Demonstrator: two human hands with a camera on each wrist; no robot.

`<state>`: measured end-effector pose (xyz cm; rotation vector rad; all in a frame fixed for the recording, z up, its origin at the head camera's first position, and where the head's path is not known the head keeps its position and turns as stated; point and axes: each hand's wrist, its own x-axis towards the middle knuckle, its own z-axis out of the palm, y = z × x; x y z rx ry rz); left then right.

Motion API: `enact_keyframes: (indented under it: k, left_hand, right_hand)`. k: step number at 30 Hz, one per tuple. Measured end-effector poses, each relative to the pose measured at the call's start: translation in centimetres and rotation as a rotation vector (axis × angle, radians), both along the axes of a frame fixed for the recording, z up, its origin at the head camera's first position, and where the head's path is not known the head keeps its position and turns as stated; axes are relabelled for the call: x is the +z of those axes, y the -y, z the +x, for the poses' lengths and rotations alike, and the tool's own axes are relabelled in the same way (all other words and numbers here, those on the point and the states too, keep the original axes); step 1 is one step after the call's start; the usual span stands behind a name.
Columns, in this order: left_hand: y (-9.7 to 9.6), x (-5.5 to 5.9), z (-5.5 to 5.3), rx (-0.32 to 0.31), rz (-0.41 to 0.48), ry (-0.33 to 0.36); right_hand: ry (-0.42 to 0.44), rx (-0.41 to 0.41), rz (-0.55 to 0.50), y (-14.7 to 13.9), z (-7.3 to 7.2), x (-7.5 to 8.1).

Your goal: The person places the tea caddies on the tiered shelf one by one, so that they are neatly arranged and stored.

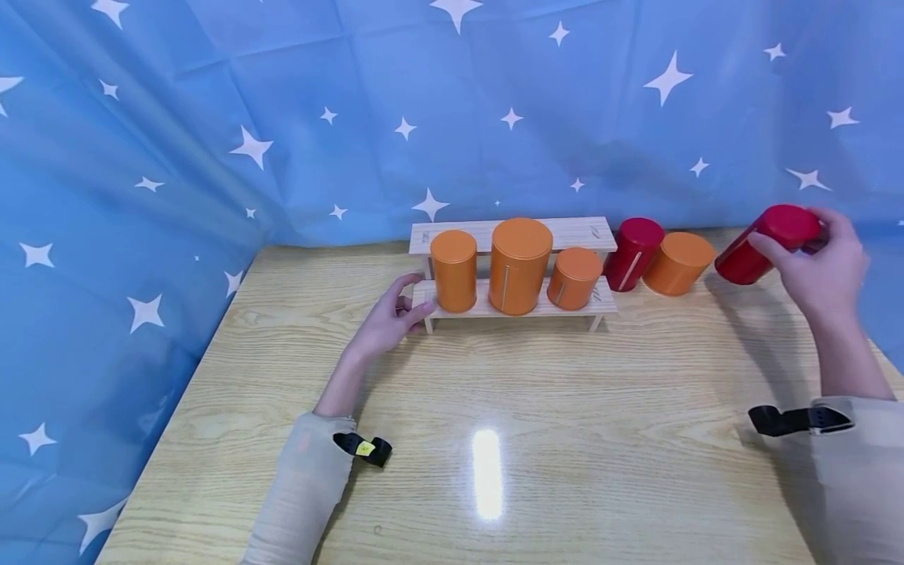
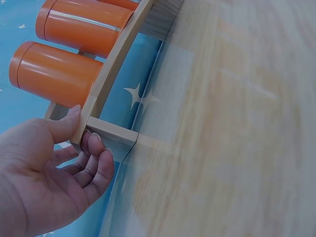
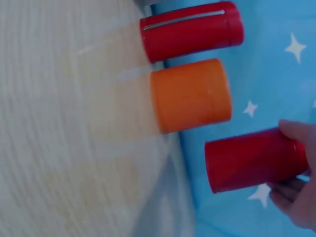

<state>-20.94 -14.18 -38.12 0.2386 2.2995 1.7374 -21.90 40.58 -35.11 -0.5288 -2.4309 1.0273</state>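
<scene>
Head view: L sleeve (image 1: 300, 486), 7 o'clock, off-wht, lightly creased; blk L strap (image 1: 346, 442) w/ sm. yel. label (image 1: 365, 449), blk L stub (image 1: 380, 453) at 3 o'clock end. R sleeve (image 1: 858, 479), 4 o'clock, also off-wht; blk R strap (image 1: 832, 419), blk R stub (image 1: 765, 421) at 9.

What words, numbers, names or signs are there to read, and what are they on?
None can be read for sure.
Yellow tag on the black strap at the left wrist: marks too small to read.
Wooden shelf: small dark marks near its ends, too blurred to read.
Orange cans and red cans: no readable writing; some show a thin pale stripe.
Blue cloth: white stars, no words seen.
</scene>
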Motion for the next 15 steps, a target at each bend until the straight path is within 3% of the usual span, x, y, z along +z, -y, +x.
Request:
enact_keyframes:
  k: [7,15]
  left_hand:
    - [0.4,-2.1,-1.2,0.003,0.005,-0.01]
    - [0.5,-2.4,-1.0,0.005,-0.014,-0.038]
  right_hand:
    - [-0.096,-0.059,-0.019,1.8,0.4,2.5]
    - [-0.181,0.02,-0.086,4.9,0.4,4.9]
